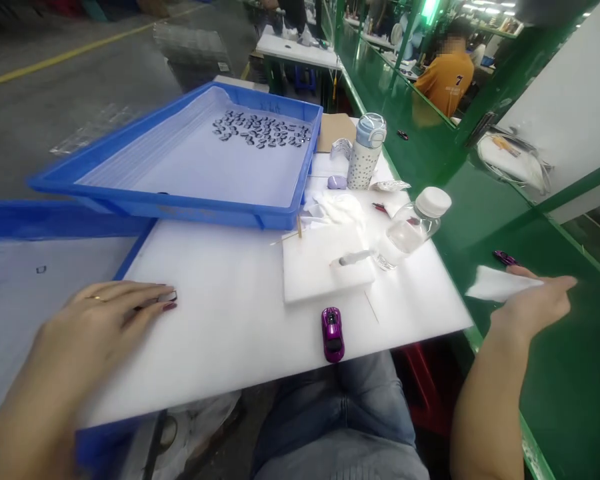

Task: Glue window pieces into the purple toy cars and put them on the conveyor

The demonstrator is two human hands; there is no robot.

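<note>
My left hand [103, 327] is over the left part of the white work board [215, 353]. Its thumb and forefinger pinch a small dark frame-shaped part [175, 295]. At my right, above the green surface, my right hand [535, 307] holds a folded white cloth [500, 283]. Just beyond its fingers lies a purple toy car [506, 258]; whether they touch it I cannot tell. Another purple toy car [333, 335] rests at the board's front edge, between my hands. Behind it is a white pad [315, 267] with a clear syringe-like tube [355, 257] on it.
A blue tray [195, 208] with many small dark parts stands at the back left; another blue tray [10, 220] is below it. A clear bottle [410, 230] and a dotted tumbler [365, 157] stand right. A long green surface [560, 400] runs alongside. A person [447, 80] sits far off.
</note>
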